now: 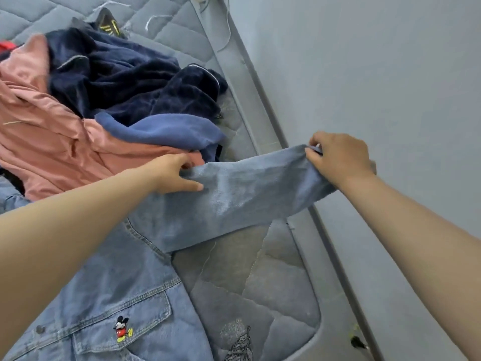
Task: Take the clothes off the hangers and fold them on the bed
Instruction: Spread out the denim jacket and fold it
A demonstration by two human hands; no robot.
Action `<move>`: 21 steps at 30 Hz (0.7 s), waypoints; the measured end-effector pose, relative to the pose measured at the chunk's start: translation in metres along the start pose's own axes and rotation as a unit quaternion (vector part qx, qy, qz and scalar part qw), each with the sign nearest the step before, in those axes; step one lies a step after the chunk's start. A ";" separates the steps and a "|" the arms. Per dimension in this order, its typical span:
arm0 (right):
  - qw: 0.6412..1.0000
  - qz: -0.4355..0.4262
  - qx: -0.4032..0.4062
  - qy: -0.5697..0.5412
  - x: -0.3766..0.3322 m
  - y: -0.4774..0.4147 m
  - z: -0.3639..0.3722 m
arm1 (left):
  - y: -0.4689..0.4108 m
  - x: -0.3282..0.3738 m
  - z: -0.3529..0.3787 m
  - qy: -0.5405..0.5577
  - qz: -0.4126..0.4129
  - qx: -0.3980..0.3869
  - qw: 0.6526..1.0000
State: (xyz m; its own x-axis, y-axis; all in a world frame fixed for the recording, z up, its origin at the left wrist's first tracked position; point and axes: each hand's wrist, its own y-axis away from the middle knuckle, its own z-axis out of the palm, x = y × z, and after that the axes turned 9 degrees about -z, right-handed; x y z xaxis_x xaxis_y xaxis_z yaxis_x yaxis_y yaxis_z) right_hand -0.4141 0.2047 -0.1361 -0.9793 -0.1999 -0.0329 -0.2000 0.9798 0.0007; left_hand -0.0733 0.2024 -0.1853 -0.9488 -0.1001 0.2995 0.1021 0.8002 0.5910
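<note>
A light denim jacket (109,295) lies across the lower left of the frame on the grey quilted bed (247,282), its sleeve (247,194) stretched toward the right. The left hand (174,175) pinches the sleeve near the middle; the right hand (338,157) grips its cuff. Pink (39,131) and navy clothes (125,84) are heaped at upper left
</note>
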 end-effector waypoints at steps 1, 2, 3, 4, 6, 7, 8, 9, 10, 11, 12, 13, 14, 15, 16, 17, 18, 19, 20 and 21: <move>1.000 -0.015 -0.009 0.010 -0.002 -0.004 -0.002 | -0.001 0.007 0.001 0.004 0.008 0.007 1.000; 1.000 -0.021 -0.017 0.011 -0.003 -0.006 -0.003 | -0.003 0.013 0.002 0.016 0.010 0.016 1.000; 0.999 -0.021 -0.029 0.006 -0.002 -0.006 -0.004 | -0.005 0.017 0.002 0.034 0.004 0.030 0.999; 0.999 -0.018 -0.046 -0.007 0.000 -0.006 -0.004 | -0.007 0.020 0.001 0.055 -0.009 0.047 0.997; 0.995 -0.008 -0.091 -0.041 0.005 -0.002 -0.007 | -0.010 0.022 -0.003 0.106 -0.042 0.080 0.990; 0.992 -0.005 -0.114 -0.055 0.007 0.001 -0.008 | -0.011 0.022 -0.003 0.133 -0.052 0.092 0.985; 0.989 -0.002 -0.133 -0.068 0.009 0.003 -0.009 | -0.012 0.022 -0.003 0.148 -0.053 0.102 0.982; 0.986 0.005 -0.145 -0.083 0.011 0.006 -0.009 | -0.012 0.023 -0.002 0.146 -0.046 0.109 0.982; 0.983 0.018 -0.150 -0.102 0.013 0.007 -0.009 | -0.011 0.025 0.000 0.133 -0.035 0.117 0.984; 0.980 0.033 -0.153 -0.122 0.014 0.008 -0.010 | -0.011 0.027 0.003 0.114 -0.023 0.126 0.985; 0.977 0.045 -0.155 -0.140 0.016 0.009 -0.011 | -0.010 0.028 0.006 0.095 -0.014 0.135 0.986; 0.973 0.058 -0.156 -0.159 0.017 0.009 -0.013 | -0.009 0.030 0.008 0.082 -0.008 0.142 0.987; 0.967 0.073 -0.157 -0.186 0.017 0.010 -0.015 | -0.008 0.031 0.010 0.073 -0.004 0.145 0.987; 0.956 0.090 -0.159 -0.228 0.016 0.011 -0.017 | -0.007 0.032 0.012 0.065 -0.003 0.151 0.986; 0.940 0.108 -0.161 -0.281 0.015 0.013 -0.020 | -0.005 0.034 0.013 0.054 -0.002 0.163 0.985; 0.922 0.126 -0.163 -0.329 0.014 0.014 -0.023 | -0.002 0.036 0.014 0.043 -0.002 0.182 0.982; 0.907 0.139 -0.162 -0.362 0.011 0.016 -0.026 | 0.001 0.038 0.015 0.038 -0.005 0.206 0.978; 0.901 0.146 -0.159 -0.376 0.007 0.017 -0.029 | 0.005 0.039 0.014 0.041 -0.009 0.229 0.972; 0.904 0.141 -0.151 -0.375 0.002 0.019 -0.033 | 0.011 0.039 0.013 0.051 -0.014 0.247 0.968; 0.912 0.122 -0.142 -0.365 -0.005 0.020 -0.035 | 0.018 0.038 0.011 0.062 -0.016 0.257 0.964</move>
State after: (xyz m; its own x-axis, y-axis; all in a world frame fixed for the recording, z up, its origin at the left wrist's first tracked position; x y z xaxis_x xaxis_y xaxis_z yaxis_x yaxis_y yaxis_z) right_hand -0.4147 0.2252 -0.1006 -0.7341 0.1830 -0.6539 -0.0808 0.9326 0.3518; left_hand -0.1108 0.2197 -0.1717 -0.9031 -0.1733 0.3929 -0.1179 0.9799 0.1611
